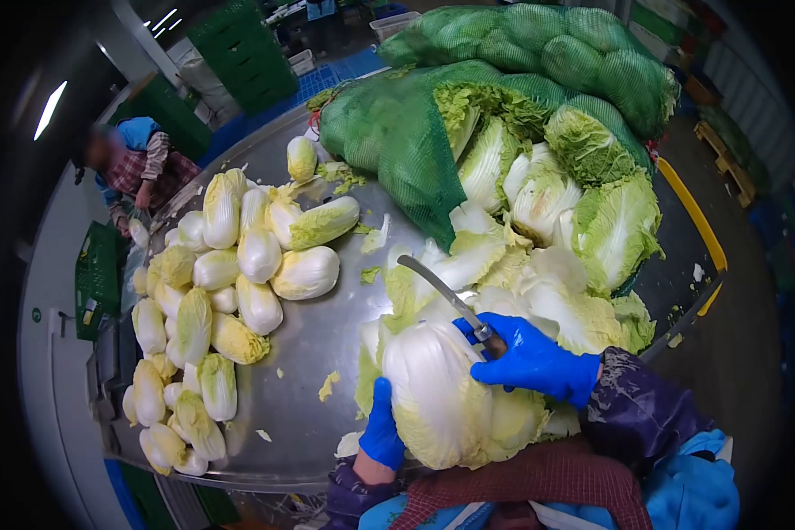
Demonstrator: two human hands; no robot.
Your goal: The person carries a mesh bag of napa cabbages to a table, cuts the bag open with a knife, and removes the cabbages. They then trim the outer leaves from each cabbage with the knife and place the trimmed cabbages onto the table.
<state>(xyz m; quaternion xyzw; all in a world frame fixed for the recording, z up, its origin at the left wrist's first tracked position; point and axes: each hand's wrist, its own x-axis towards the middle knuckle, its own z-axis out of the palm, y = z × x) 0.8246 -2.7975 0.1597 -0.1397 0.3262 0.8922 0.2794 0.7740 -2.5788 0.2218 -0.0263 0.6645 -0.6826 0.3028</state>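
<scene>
My left hand (pixel 382 430), in a blue glove, grips the near left side of a large napa cabbage (pixel 442 397) lying at the front edge of the steel table (pixel 314 336). My right hand (pixel 532 360), also blue-gloved, is shut on the handle of a curved knife (pixel 442 291), whose blade points up and left over the cabbage. Loose outer leaves (pixel 539 291) lie just behind the cabbage.
A heap of several trimmed cabbages (pixel 230 283) covers the table's left side. Untrimmed cabbages (pixel 583 177) spill from green mesh sacks (pixel 397 132) at the back right. Another person (pixel 137 168) stands at the far left end. Green crates (pixel 238 53) stand behind.
</scene>
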